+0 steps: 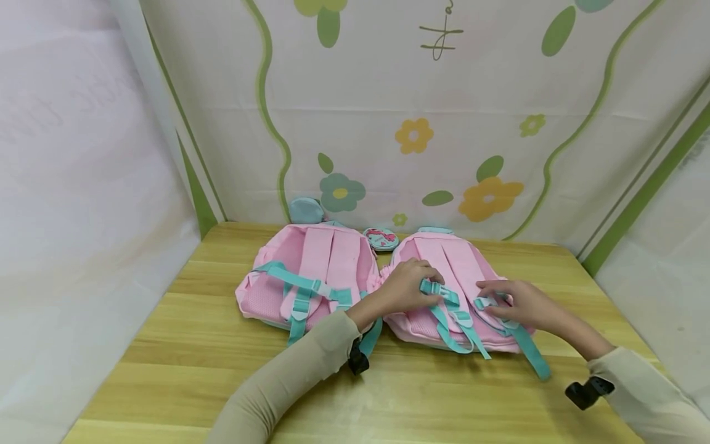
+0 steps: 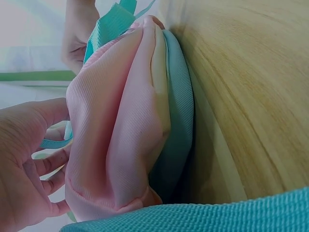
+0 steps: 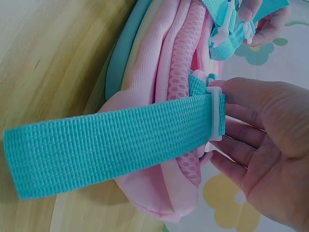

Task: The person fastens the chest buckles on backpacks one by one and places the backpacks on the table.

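Two pink backpacks lie side by side, straps facing up. Both hands work at the right backpack. My left hand pinches the teal chest strap near its buckle; the right wrist view shows these fingertips on the webbing. On the right shoulder strap, my right hand holds the pale plastic strap adjuster between thumb and fingers. A wide teal webbing tail hangs from that adjuster. In the left wrist view, the backpack's pink side hides part of the left fingers.
The left backpack lies close by, its teal chest strap running across it. A blue round pouch and a small round patterned pouch sit behind. The wooden table meets a flower-printed cloth at the back.
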{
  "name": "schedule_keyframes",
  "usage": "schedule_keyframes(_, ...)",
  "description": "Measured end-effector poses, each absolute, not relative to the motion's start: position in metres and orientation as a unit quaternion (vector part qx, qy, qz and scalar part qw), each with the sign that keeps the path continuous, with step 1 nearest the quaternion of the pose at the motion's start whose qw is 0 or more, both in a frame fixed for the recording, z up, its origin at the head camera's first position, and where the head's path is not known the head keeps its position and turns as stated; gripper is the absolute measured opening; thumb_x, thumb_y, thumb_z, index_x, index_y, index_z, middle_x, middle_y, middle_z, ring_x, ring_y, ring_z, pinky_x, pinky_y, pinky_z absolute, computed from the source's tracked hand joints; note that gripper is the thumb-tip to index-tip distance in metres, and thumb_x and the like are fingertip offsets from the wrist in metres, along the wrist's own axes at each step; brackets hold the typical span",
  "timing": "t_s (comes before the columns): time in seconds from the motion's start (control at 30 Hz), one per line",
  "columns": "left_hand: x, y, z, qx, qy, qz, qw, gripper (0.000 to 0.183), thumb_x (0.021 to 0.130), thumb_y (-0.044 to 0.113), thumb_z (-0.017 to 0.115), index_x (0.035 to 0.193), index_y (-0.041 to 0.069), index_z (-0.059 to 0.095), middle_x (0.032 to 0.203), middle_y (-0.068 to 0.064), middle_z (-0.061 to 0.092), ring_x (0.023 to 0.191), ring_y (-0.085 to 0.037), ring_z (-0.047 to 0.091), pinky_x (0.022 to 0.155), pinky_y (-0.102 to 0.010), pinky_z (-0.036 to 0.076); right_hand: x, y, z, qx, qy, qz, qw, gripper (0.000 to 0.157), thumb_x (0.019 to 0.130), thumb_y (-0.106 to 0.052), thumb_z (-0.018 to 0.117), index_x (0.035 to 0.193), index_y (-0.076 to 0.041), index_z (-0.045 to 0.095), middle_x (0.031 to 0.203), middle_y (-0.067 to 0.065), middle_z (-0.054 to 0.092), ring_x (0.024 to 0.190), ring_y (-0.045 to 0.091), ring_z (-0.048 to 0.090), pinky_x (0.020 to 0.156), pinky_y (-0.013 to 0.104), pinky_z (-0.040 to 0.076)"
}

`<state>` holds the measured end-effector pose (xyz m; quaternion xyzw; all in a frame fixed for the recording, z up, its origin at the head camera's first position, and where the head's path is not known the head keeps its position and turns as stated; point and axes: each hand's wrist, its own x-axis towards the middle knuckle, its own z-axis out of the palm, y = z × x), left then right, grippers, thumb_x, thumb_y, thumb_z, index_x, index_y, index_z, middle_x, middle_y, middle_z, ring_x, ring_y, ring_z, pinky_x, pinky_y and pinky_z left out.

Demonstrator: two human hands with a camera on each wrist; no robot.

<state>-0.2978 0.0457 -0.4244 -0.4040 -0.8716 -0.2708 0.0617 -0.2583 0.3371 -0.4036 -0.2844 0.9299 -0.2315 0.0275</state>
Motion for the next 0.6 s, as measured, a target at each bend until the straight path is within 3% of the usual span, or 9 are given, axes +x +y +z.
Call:
schedule_keyframes(0.13,-0.2971,0.0444,-0.4236,-0.404,-0.872,-0.269,0.061,0.023,0.09,0.032,0.078,0.11,0.02,0.077,0.112,0.004,0.073,0.109,-0.015,0.062,0.097,-0.03,0.047,-0.2583,0.3346,-0.4034,-0.283,0.933,-0.222,0.021,0.016,0.088,-0.006,0.078,0.102,-0.011,0.074,0.131,0.026,0.066,0.059,0.0,0.039,0.054,0.022,0.039)
schedule_keyframes(0.3,-0.2961,0.0423,-0.4224,-0.402,-0.877,-0.256,0.061,0.024,0.09,0.034,0.078,0.109,0.021,0.078,0.112,0.005,0.073,0.108,-0.013,0.062,0.096,-0.029,0.047,-0.2576,0.3323,-0.4012,-0.29,0.936,-0.199,-0.004,0.019,0.086,-0.008,0.08,0.104,-0.01,0.076,0.123,0.02,0.071,0.08,0.007,0.057,0.06,0.023,0.043)
schedule_keyframes(0.5,-0.2958,0.0409,-0.4228,-0.402,-0.881,-0.244,0.056,0.025,0.09,0.038,0.077,0.109,0.021,0.078,0.111,0.006,0.073,0.107,-0.012,0.063,0.096,-0.029,0.047,-0.2562,0.3294,-0.3986,-0.308,0.933,-0.184,-0.037,0.021,0.083,-0.004,0.081,0.103,-0.006,0.077,0.098,0.005,0.077,0.075,0.003,0.058,0.06,0.024,0.045)
schedule_keyframes(0.6,-0.2958,0.0401,-0.4237,-0.4,-0.883,-0.24,0.05,0.026,0.091,0.039,0.077,0.11,0.021,0.078,0.112,0.006,0.072,0.108,-0.012,0.062,0.096,-0.03,0.047,-0.2565,0.3289,-0.3982,-0.308,0.933,-0.182,-0.039,0.021,0.081,-0.002,0.082,0.101,-0.008,0.077,0.096,0.003,0.077,0.076,0.005,0.061,0.061,0.025,0.048)
